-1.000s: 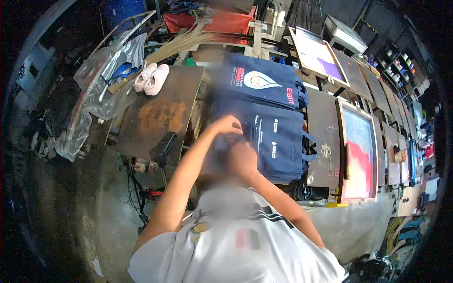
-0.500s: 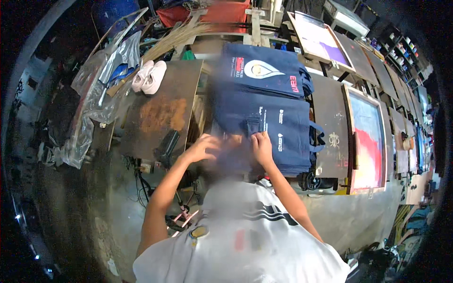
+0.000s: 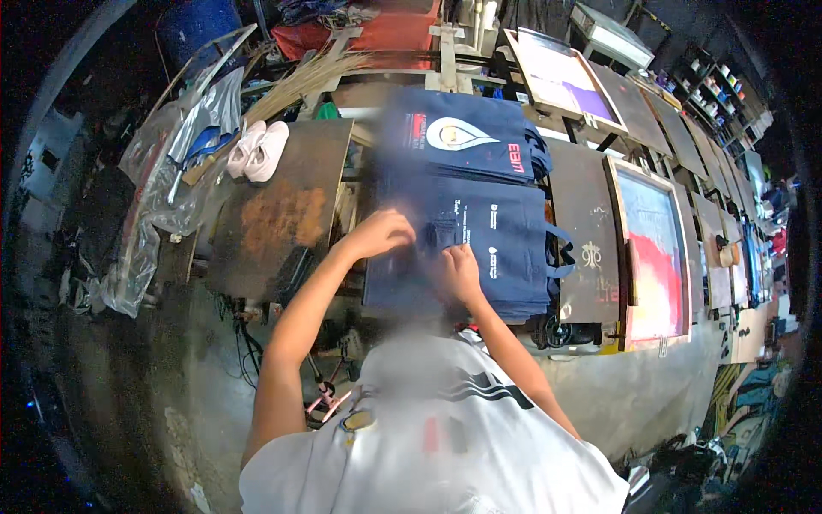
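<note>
- White shirt [image 3: 445, 445] of the person, nearest the camera, fills the lower middle; both bare forearms rise from it toward the work surface.
- Right hand [image 3: 460, 272]: lies palm-down on the near navy bag [image 3: 497, 248], fingers bent against the cloth; whether it pinches the fabric cannot be told.
- Left hand [image 3: 383, 233]: curled loosely at the left part of the same bag, touching the cloth; the exact grip is hidden by blur.
- Near navy bag: top of a flat stack at the front of the bench, small white print on its face, handle loops [image 3: 561, 253] hanging off the right edge.
- Brown board [image 3: 282, 214]: lies just left of the stack, with a worn orange patch.
- Printing screen [image 3: 655, 248]: framed, stained red and white, lies to the right, beyond a dark panel [image 3: 591, 231].
- Far navy bag [image 3: 462, 137]: a second stack just behind the first, bearing a white teardrop mark.
- White shoes [image 3: 257, 150]: a pair at the far end of the brown board.
- Clear plastic sheeting [image 3: 163, 171]: heaped at far left.
</note>
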Demonstrator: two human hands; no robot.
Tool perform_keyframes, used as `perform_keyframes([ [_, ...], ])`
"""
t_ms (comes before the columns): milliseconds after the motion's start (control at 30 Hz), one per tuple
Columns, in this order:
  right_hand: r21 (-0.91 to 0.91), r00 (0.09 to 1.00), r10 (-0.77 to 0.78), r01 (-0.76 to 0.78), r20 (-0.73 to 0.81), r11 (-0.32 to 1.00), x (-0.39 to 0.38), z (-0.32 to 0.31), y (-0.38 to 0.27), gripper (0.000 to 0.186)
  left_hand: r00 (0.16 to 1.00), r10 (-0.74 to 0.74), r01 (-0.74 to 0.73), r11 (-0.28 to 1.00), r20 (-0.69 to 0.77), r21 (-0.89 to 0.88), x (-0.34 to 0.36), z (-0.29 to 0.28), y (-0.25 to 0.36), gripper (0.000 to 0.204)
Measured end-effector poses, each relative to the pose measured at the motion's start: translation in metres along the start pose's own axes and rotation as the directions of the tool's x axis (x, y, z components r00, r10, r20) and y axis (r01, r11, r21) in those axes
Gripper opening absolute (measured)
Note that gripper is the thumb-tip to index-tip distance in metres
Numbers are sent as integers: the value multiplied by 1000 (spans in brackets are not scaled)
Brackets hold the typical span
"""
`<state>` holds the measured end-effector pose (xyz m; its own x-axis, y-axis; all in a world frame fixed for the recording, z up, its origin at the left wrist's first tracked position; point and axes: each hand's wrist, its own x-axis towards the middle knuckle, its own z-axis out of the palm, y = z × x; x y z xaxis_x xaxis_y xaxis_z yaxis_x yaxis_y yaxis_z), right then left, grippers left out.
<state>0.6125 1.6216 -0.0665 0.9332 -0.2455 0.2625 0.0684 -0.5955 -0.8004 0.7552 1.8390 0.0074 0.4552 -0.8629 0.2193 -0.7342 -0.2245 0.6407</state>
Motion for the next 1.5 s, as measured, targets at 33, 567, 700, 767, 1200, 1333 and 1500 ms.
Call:
perform_keyframes([
  [33,-4,1000,2,-2,-7,1000,-1,1,2,18,1000,25,-24,1000,-13,6,11,3,-2,9],
  [567,-369,771,-231,516,593,773,-44,37,-61,31,944,-317,329,922,91,-206,54,58,-52,37],
  [700,-387,733,-135,495,666,778,-44,43,-53,30,944,-320,330,925,83,-191,50,54,-50,37],
  [767,-361,736,-178,510,654,781,-47,40,-55,28,946,-315,325,925,80,-199,51,53,-51,37],
  [1200,-566,889,-356,457,287,686,-25,5,-60,23,941,-308,333,915,139,-226,44,47,-62,38],
  [1333,-32,1000,7,-8,-10,999,-10,30,49,18,963,-212,133,912,-169,-387,30,23,-32,23],
  [1500,-100,996,-85,82,-34,992,-3,8,-2,19,976,-119,133,989,181,-70,-70,11,-27,41],
])
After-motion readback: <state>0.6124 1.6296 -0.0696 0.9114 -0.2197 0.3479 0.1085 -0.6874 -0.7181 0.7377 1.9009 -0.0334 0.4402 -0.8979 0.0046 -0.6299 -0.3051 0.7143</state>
